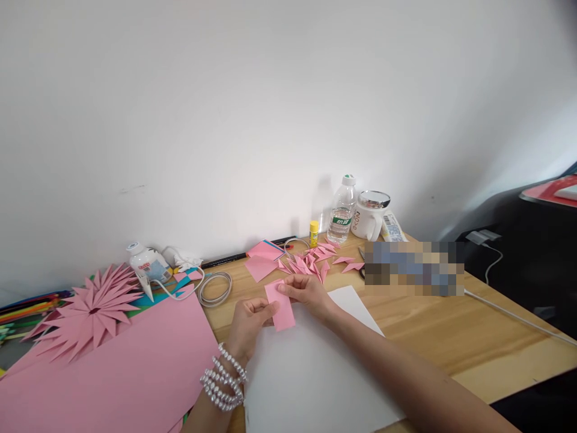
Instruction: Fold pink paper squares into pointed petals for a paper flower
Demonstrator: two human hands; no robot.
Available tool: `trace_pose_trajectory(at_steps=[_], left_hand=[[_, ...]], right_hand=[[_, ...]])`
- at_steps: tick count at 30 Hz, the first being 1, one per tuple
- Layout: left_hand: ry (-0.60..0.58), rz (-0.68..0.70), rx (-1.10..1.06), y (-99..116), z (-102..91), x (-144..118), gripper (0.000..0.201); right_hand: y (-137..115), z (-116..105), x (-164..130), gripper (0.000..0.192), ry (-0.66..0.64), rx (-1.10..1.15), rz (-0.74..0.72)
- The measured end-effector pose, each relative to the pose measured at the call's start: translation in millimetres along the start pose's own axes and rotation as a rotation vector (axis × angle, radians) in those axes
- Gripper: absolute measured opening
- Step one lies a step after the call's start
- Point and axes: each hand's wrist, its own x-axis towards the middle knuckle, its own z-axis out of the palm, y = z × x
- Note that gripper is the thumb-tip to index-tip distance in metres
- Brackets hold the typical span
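Observation:
Both of my hands hold one small pink paper rectangle (280,307) just above a white sheet (311,373). My left hand (250,328), with a beaded bracelet on its wrist, pinches the paper's lower left edge. My right hand (304,291) grips its upper right edge. Beyond my hands lies a heap of folded pink paper points (311,261). Flat pink squares (262,260) lie left of the heap.
A large pink sheet (121,367) and a pink paper flower (92,310) lie at the left, with a glue gun (146,267) and a coiled cord (215,288) behind. A glue stick (314,233), a water bottle (341,210) and a white mug (370,216) stand by the wall.

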Motion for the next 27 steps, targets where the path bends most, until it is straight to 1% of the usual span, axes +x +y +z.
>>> trace_pose_trajectory(at_steps=[4, 8, 11, 14, 18, 20, 25, 27], left_hand=[[-0.02, -0.051, 0.02, -1.4, -1.5, 1.6, 0.027], [-0.013, -0.078, 0.021, -1.2, -0.7, 2.5, 0.028], [-0.025, -0.073, 0.01, -1.2, -0.2, 2.1, 0.026], [-0.045, -0.075, -0.012, -2.7, -0.5, 2.3, 0.026], [-0.04, -0.087, -0.023, -5.7, -1.1, 3.9, 0.029], [-0.009, -0.073, -0.023, -5.9, -1.3, 4.6, 0.029], [0.091, -0.017, -0.071, -2.8, -1.1, 5.0, 0.028], [0.136, 0.002, -0.074, -2.1, -0.7, 5.1, 0.028]], right_hand=[[4.2, -2.7, 2.4, 0.031, 0.002, 0.032, 0.012], [5.6, -3.4, 2.6, 0.032, 0.015, 0.048, -0.007], [4.3, -2.4, 1.5, 0.033, 0.016, 0.0, -0.057], [3.0, -0.9, 0.3, 0.036, 0.054, -0.069, -0.111], [3.0, 0.1, 0.2, 0.037, 0.107, -0.093, -0.105], [3.3, 0.0, 0.5, 0.036, 0.086, -0.091, -0.089], [3.5, 0.1, 0.0, 0.032, -0.057, -0.172, -0.044], [4.1, 0.4, -0.2, 0.032, -0.088, -0.188, -0.022]])
